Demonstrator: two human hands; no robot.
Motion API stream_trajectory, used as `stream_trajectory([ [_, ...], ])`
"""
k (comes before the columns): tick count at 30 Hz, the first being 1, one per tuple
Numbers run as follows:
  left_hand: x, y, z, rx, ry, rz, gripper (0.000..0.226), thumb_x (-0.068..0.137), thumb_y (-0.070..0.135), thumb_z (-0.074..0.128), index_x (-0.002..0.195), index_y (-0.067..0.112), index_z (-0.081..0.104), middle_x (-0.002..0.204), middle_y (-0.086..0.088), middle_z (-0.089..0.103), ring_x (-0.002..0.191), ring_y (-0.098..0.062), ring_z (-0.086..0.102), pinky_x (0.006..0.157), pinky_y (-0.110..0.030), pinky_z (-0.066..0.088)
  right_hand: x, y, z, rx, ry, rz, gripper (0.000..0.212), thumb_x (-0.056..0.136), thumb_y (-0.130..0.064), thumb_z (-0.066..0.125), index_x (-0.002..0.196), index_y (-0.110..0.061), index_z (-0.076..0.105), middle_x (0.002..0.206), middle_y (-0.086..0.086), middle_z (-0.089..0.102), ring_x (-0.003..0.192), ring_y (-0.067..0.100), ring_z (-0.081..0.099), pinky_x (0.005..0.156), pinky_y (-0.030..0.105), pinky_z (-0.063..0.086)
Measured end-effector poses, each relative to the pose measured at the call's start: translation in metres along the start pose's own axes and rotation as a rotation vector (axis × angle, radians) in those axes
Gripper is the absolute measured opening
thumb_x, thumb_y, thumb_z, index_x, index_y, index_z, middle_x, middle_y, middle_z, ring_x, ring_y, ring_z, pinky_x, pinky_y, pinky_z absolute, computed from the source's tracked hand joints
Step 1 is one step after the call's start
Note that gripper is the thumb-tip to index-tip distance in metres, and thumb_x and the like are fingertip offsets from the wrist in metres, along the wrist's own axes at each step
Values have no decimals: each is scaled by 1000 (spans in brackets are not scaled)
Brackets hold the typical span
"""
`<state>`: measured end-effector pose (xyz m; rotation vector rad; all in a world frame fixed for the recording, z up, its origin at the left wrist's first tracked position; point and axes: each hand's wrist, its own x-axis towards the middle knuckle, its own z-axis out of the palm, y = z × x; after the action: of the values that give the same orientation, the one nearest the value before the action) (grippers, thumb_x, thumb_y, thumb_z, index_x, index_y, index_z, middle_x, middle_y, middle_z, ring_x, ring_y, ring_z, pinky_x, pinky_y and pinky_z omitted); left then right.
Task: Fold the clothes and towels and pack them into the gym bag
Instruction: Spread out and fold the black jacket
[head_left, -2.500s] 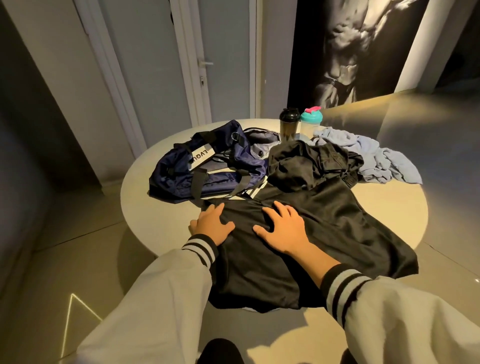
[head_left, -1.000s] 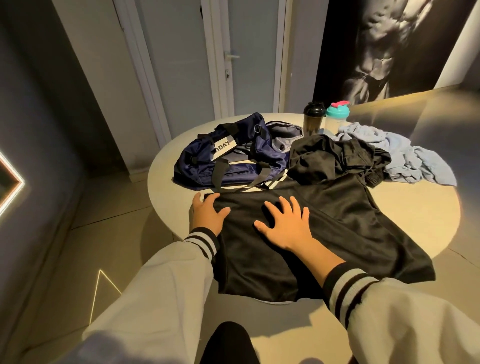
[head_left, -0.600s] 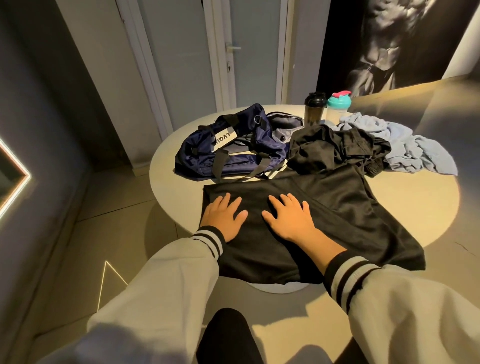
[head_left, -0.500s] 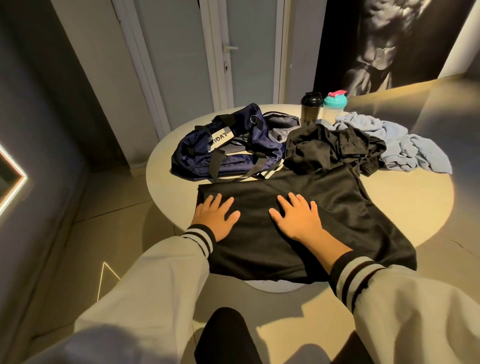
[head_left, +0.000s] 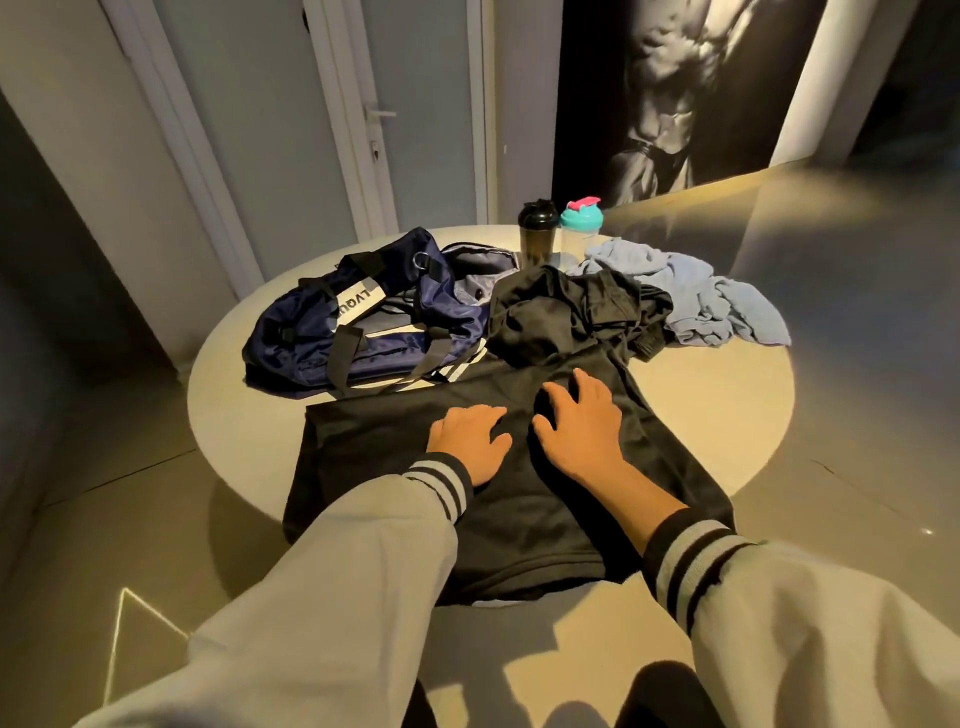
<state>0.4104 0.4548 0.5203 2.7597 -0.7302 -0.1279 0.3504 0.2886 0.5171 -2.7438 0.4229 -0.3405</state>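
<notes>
Closest to the camera, two pale grey sleeves with striped black cuffs, the left sleeve (head_left: 337, 571) and the right sleeve (head_left: 789, 597), reach forward over the near rim of a round table (head_left: 717, 410). The left hand (head_left: 470, 444) lies palm down on a black garment (head_left: 363, 447), its fingers together and roughly straight, gripping nothing. Just beside it, the right hand (head_left: 582, 426) also rests palm down on the same cloth with fingers spread and slightly arched. The light is dim, so its fingertips may only be pressing rather than gathering fabric, and it appears to have hold of nothing. The black garment is spread mostly flat across the near half of the table, and its near hem hangs over the edge towards the person. Beyond its far left corner sits the navy gym bag (head_left: 311, 343), lying on its side with its black straps slack and its top gaping open. To the right of the bag, touching it, is a crumpled heap of black clothing (head_left: 561, 312), and further right a rumpled light blue towel (head_left: 701, 296). Behind these stand a black shaker bottle (head_left: 537, 234) and a teal-lidded bottle (head_left: 581, 221), side by side. Past the table are a pale door (head_left: 415, 104) and a dark wall poster (head_left: 675, 88).
</notes>
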Motion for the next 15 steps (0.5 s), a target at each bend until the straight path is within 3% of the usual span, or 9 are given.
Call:
stream_trajectory([
  [2, 6, 3, 3, 89, 52, -61, 48, 99, 48, 45, 144, 32, 46, 147, 1, 46, 133, -28, 41, 109, -44, 32, 4, 18, -9, -12, -12, 85, 56, 101, -46, 46, 152, -28, 32, 166, 14, -1, 152, 33, -6, 118, 54, 11],
  [4, 15, 10, 4, 109, 77, -95, 45, 97, 46, 47, 140, 33, 48, 142, -1, 47, 130, -28, 41, 111, -44, 28, 7, 32, -12, 12, -25, 118, 57, 102, -46, 44, 154, -30, 28, 166, 14, -3, 152, 34, -8, 118, 55, 8],
  [7, 33, 32, 9, 14, 149, -4, 43, 93, 35, 54, 136, 31, 52, 140, 2, 49, 130, -25, 41, 115, -40, 24, 16, 40, -13, 62, -36, 145, 59, 101, -49, 43, 155, -32, 25, 162, 16, 17, 149, 36, 11, 116, 53, 17],
  [10, 43, 49, 23, -61, 206, 72, 47, 97, 38, 52, 142, 28, 49, 149, 2, 46, 136, -22, 40, 116, -38, 26, 25, 42, -12, 108, -52, 102, 55, 103, -44, 42, 154, -30, 30, 152, 9, 36, 140, 32, 35, 108, 50, 27],
  [15, 50, 44, 37, -55, 128, 92, 59, 100, 49, 44, 154, 29, 32, 163, 0, 26, 147, -23, 24, 120, -41, 19, 39, 57, -21, 410, 64, 44, 46, 100, -22, 55, 145, -19, 49, 143, 5, 51, 134, 23, 45, 110, 33, 32],
])
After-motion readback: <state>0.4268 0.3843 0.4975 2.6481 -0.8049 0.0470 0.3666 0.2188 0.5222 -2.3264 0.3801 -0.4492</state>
